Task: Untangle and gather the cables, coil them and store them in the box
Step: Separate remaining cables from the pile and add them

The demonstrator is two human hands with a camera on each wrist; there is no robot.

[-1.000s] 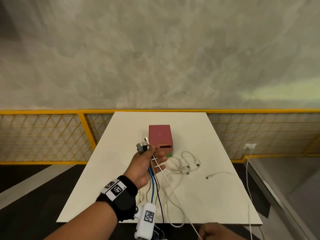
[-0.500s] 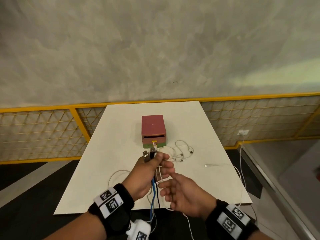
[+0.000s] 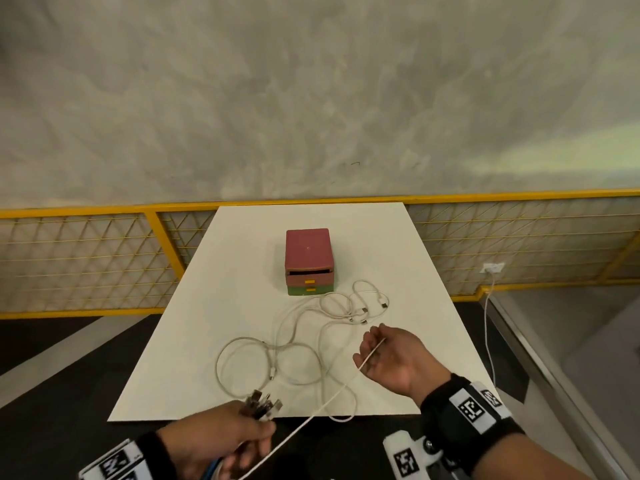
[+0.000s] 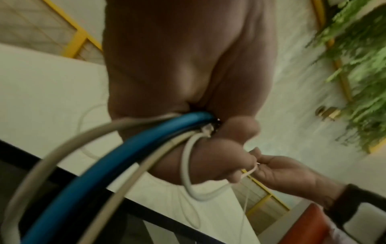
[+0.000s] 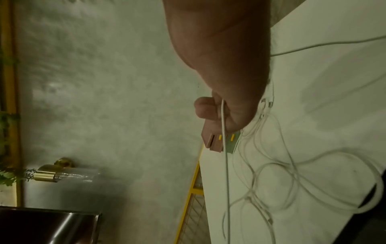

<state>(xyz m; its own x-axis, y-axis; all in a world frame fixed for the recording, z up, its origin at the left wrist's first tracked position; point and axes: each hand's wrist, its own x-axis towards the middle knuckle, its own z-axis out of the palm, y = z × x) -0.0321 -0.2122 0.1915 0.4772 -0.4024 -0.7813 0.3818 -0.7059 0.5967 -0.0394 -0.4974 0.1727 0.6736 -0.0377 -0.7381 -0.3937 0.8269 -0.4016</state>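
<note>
A thin white cable (image 3: 332, 398) runs taut between both hands, its long axis going from about 7 o'clock to 1 o'clock over the near edge of the table (image 3: 242, 244). The right hand (image 3: 389, 358) has its fingers curled around the upper end of it. The left hand (image 3: 221, 441), low at 7 o'clock just off the table edge, grips a bundle of plug ends (image 3: 263, 407) that point up and away; from its palm hang a blue cable (image 4: 117, 158) and some pale ones.

The loose white cables (image 3: 304, 341) lie in crossing loops at the table centre, with several plugs near 1 o'clock from them, just in front of the box (image 3: 308, 254). The box stands at 12 o'clock, its upper slot open and facing the person, with two drawers below.

I judge the task is in the first part: the ends are being gathered, but the untangling is not finished, nothing is coiled, and no cable can be seen in the box.
</note>
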